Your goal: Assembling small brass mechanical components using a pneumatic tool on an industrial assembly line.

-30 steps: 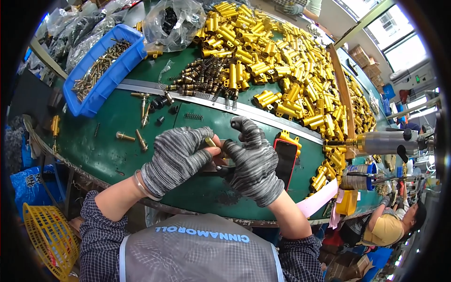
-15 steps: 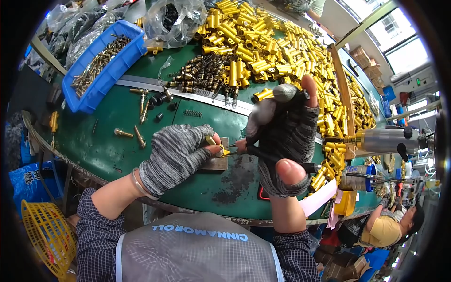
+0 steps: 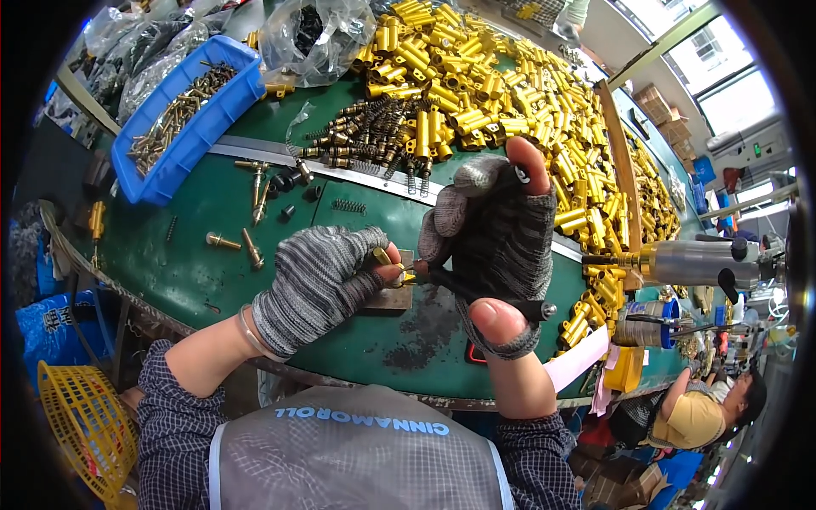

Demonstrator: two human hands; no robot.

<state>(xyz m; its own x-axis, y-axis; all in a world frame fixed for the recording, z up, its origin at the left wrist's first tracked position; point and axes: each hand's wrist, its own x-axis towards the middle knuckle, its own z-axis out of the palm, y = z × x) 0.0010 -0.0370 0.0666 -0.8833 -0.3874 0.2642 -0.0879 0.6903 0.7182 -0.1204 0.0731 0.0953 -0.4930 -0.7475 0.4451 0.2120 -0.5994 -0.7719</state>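
My left hand (image 3: 314, 285), in a grey knit fingerless glove, pinches a small gold metal part (image 3: 382, 256) between thumb and forefinger. The part is over a small flat metal block (image 3: 393, 298) on the bench. My right hand (image 3: 506, 242), gloved alike, is wrapped round black-handled pliers (image 3: 501, 297); the handles spread apart across the palm. Their thin tips point left and meet the gold part at my left fingertips. Fingers hide most of the part and the exact contact. Just beyond my left hand lies a loose coil spring (image 3: 349, 205).
On the green bench (image 3: 255, 293) lie a blue bin (image 3: 190, 119) of metal pins, a heap of gold cylinders (image 3: 476, 72), and a pile of spring-fitted rods (image 3: 374, 127). A metal strip (image 3: 340, 170) crosses the bench. At right juts a silver cylindrical tool (image 3: 697, 259). Another person (image 3: 693, 416) sits beyond.
My right hand has moved left with the pliers, bringing their tips closer in to the gold part. My left hand stays nearly still.
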